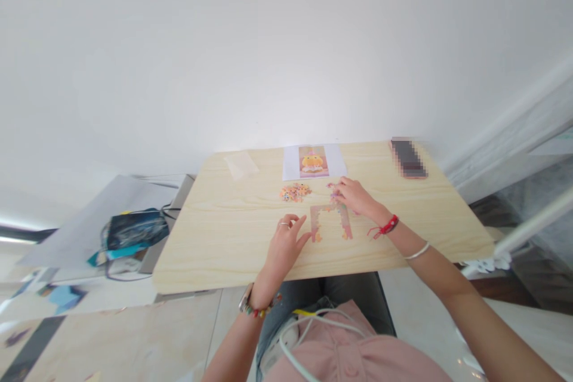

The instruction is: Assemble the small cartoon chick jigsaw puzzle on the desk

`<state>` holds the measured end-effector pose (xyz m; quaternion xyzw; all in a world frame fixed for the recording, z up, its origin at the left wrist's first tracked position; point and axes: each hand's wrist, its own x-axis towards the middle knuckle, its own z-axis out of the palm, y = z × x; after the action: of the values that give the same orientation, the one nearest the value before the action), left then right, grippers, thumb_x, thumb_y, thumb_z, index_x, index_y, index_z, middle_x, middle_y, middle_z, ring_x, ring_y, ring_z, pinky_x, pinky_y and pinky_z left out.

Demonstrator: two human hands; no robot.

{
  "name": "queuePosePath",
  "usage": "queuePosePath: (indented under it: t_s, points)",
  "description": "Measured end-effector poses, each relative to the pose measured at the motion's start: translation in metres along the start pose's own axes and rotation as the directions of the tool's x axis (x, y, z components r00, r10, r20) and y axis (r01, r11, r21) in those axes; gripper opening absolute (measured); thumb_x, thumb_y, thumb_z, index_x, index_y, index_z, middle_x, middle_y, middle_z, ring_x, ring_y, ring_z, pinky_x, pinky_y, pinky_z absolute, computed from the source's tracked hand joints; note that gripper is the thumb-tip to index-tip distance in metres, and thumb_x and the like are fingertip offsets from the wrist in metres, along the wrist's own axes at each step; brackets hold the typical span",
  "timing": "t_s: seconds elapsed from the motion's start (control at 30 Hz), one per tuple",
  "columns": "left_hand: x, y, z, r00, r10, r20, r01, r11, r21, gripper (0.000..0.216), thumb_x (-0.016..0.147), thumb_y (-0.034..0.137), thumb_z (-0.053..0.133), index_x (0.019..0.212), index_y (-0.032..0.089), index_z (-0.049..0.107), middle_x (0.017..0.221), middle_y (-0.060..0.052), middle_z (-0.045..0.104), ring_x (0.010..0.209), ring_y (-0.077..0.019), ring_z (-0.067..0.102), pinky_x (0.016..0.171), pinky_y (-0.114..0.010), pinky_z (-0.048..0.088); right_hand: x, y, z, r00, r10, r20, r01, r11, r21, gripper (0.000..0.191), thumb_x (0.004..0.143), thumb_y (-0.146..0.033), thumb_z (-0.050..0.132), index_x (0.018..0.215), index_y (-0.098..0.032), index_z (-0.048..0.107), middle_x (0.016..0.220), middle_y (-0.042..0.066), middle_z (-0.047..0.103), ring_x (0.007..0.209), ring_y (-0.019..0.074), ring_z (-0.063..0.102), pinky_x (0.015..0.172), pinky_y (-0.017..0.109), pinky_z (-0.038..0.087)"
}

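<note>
The left hand [286, 246] lies on the pale wood-grain table [215, 239] w/ its fingers [302, 239] loosely spread & holding nothing. The tips sit just beside, maybe touching, the left leg of the thin pink-and-orange arch of joined jigsaw pieces [331, 221], which lies flat btw. the two hands. The right hand [356, 197] is at the arch's top right corner, fingers curled down toward a few loose pinkish pieces [332, 188] right at the fingertips. It's too small to tell if thumb & forefinger are pinched on one. Left of those fingertips is a small heap of loose orange-and-pink pieces [295, 192]. Just beyond them lies a printed picture of a yellow figure on white paper [313, 162]. Well off to the right of the right-hand fingers is a dark flat phone-like slab [408, 158], blurred. Far beyond the left fingertips lies a clear plastic bag [242, 164]. Judging by looks, the pcs. are light, thin card, fairly stiff but easy to bend at the tabs. The joined arch seems fragile & would prob. come apart if lifted by one end, so it's better slid flat w/ fingertips on both legs. Single pcs. are prob. best pinched by the edges, thumb vs. forefinger, since they lie flush on a smooth top.
</note>
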<state>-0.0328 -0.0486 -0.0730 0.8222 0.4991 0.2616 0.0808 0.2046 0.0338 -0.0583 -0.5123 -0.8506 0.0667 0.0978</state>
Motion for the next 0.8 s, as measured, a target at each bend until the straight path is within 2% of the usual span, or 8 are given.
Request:
queuePosePath:
  t_s: [0.27, 0.47, 0.8]
  points:
    - [0.000, 0.001, 0.000, 1.000, -0.008, 0.028, 0.008, 1.000, -0.002, 0.032, 0.076, 0.025, 0.057, 0.107, 0.016, 0.054, 0.097, -0.009, 0.050, 0.082, -0.0182, 0.052, 0.073, -0.034, 0.049, -0.018, 0.014, -0.015, 0.988, 0.123, -0.089, -0.123, 0.992, 0.010, 0.014, 0.081, -0.028, 0.052, 0.082, -0.015, 0.058, 0.089, 0.006, 0.053, 0.081, 0.0168, 0.052, 0.072, 0.028, 0.035]
    - [-0.001, 0.000, 0.001, 0.999, -0.023, 0.042, 0.023, 1.000, -0.012, 0.030, 0.077, 0.025, 0.056, 0.106, 0.018, 0.054, 0.098, -0.008, 0.050, 0.081, -0.0177, 0.052, 0.072, -0.033, 0.050, -0.032, 0.028, -0.012, 0.982, 0.189, 0.001, -0.189, 0.982, 0.029, 0.012, 0.080, -0.024, 0.052, 0.078, -0.015, 0.059, 0.085, 0.006, 0.053, 0.077, 0.0149, 0.052, 0.070, 0.026, 0.037]
    - [-0.002, -0.001, 0.002, 0.999, -0.028, 0.018, 0.028, 0.999, -0.015, 0.028, 0.078, 0.026, 0.053, 0.105, 0.019, 0.055, 0.096, -0.008, 0.051, 0.080, -0.0172, 0.052, 0.072, -0.034, 0.049, -0.005, 0.012, -0.012, 0.991, 0.132, 0.007, -0.132, 0.987, 0.089, 0.018, 0.078, -0.028, 0.054, 0.088, -0.016, 0.063, 0.090, 0.006, 0.053, 0.079, 0.0143, 0.053, 0.075, 0.024, 0.039]
